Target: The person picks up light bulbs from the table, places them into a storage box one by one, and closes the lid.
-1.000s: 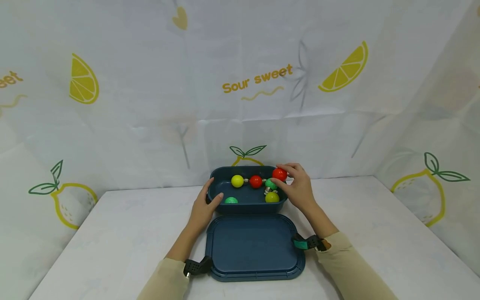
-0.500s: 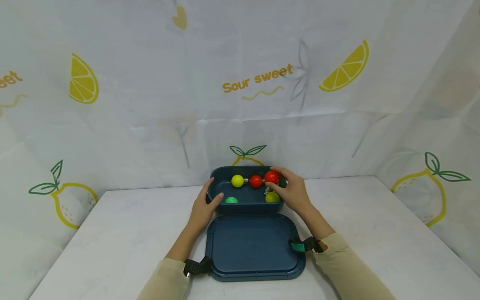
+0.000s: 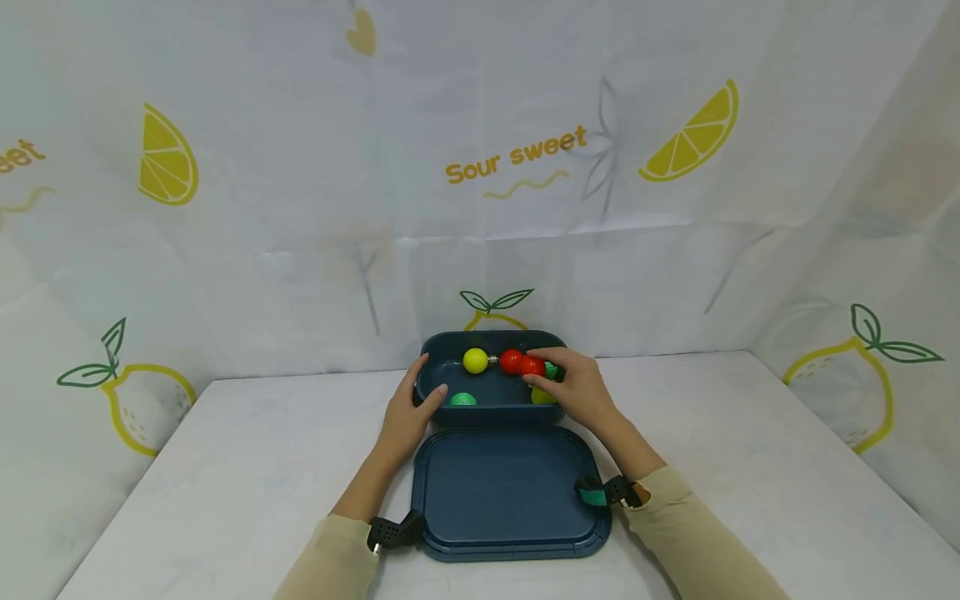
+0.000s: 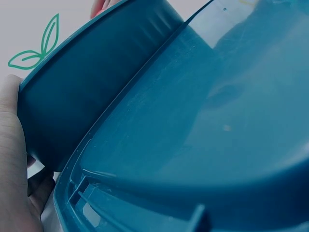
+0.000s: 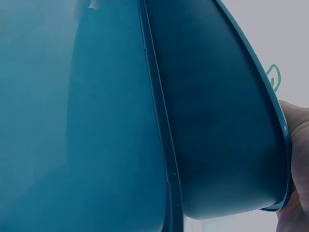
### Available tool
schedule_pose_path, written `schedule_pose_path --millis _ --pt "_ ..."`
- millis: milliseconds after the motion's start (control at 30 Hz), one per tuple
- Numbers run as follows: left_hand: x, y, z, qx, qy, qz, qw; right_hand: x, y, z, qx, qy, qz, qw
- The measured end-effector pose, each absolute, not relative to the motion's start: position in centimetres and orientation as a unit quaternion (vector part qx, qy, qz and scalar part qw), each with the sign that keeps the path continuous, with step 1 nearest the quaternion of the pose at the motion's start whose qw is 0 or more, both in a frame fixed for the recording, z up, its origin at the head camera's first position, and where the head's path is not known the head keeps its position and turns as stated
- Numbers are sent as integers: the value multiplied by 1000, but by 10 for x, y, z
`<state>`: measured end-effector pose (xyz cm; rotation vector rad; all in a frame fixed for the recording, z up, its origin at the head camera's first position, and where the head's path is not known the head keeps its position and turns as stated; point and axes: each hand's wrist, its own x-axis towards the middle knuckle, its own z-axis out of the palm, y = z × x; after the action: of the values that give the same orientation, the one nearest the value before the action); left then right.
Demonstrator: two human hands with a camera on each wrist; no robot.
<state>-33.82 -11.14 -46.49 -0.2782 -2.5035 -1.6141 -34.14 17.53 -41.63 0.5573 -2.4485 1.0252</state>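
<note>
A dark blue plastic box (image 3: 487,415) holds several coloured light bulbs with metal screw bases. My right hand (image 3: 588,392) pinches a red bulb (image 3: 532,367) between thumb and fingers, low inside the box; its base is hidden. Beside it lie another red bulb (image 3: 511,360) and a yellow bulb (image 3: 476,361). A green bulb (image 3: 463,400) sits near the front wall. At the right, another green bulb (image 3: 551,369) and a yellow-green bulb (image 3: 542,397) are partly covered by my fingers. My left hand (image 3: 401,421) holds the box's left end, thumb over the rim.
A dark blue lid (image 3: 510,492) lies flat on the white table (image 3: 285,467), just in front of the box. Behind the box rises a white cloth backdrop (image 3: 300,250) with lemon prints. Both wrists wear black straps.
My right hand has moved left and down from the box's right rim, carrying the red bulb in beside the other red one. The left hand and box have stayed put.
</note>
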Motion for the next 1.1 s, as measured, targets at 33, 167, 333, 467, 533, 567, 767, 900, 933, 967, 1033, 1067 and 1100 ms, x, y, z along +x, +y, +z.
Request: schedule_pose_path --millis 33,167,333,467,533,567,767,900,933,967,1033,1067,1100 --pt "-338 -111 -465 -93 -835 -537 75 -341 175 -416 201 -884 367 208" --pt "-338 -111 -464 -94 -835 -536 76 -341 175 -416 198 -890 357 201" --pt "-340 -112 -465 -96 -837 -533 77 -342 174 -418 203 -895 342 201" --pt "-341 -113 -465 -97 -837 -533 77 -343 172 -418 202 -896 339 203" --pt "-340 -114 -464 -96 -836 -535 76 -343 170 -417 194 -899 337 200" --pt "-339 -114 -464 -95 -837 -534 75 -343 169 -417 189 -902 334 197" --pt "-339 -115 -465 -94 -837 -534 75 -341 164 -412 159 -922 313 162" --pt "-339 -114 -466 -94 -835 -537 73 -339 164 -410 147 -930 304 143" --pt "-340 -113 -466 -94 -836 -536 73 -339 164 -410 144 -932 301 139" --pt "-340 -113 -466 -94 -836 -536 73 -339 164 -410 140 -934 298 135" --pt "-340 -112 -467 -95 -836 -535 73 -339 163 -410 137 -939 289 129" --pt "-340 -112 -467 -95 -837 -535 73 -339 163 -409 135 -941 284 125" --pt "-340 -112 -466 -94 -837 -535 73 -339 163 -409 134 -942 281 122"
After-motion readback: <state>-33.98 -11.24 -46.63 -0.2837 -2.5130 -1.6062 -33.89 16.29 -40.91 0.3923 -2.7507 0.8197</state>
